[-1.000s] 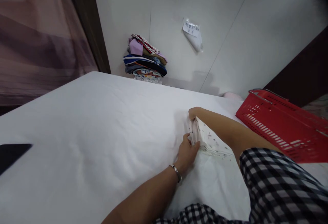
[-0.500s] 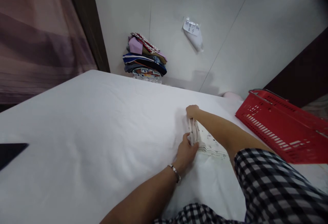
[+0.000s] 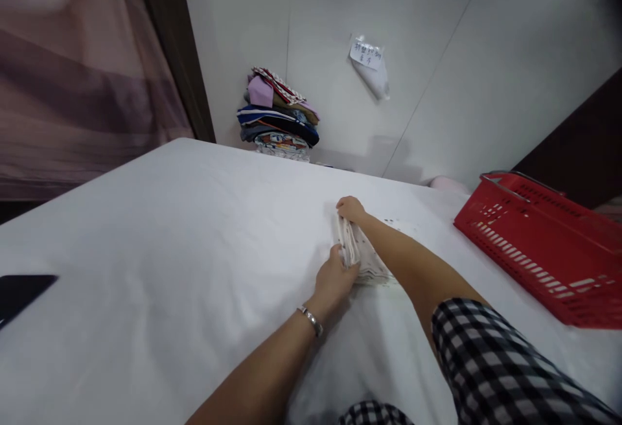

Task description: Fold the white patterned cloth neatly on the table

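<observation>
A white cloth with small dark spots lies folded in layers on the white-covered table. My left hand, with a silver bracelet on its wrist, grips the near end of the cloth's folded left edge, thumb on one side. At the far end of that edge my right hand is closed on the same cloth. The right forearm crosses over the cloth and hides part of it. Beyond this forearm a few dark spots show on white fabric.
A red plastic basket stands at the right. Behind the table's far edge is a stack of folded fabrics against the wall. A dark flat object lies at the left edge. A paper sign hangs on the wall.
Both hands have moved left, pulling the folded edge of the cloth with them. More spotted fabric shows beyond the right forearm. The view has shifted slightly.
</observation>
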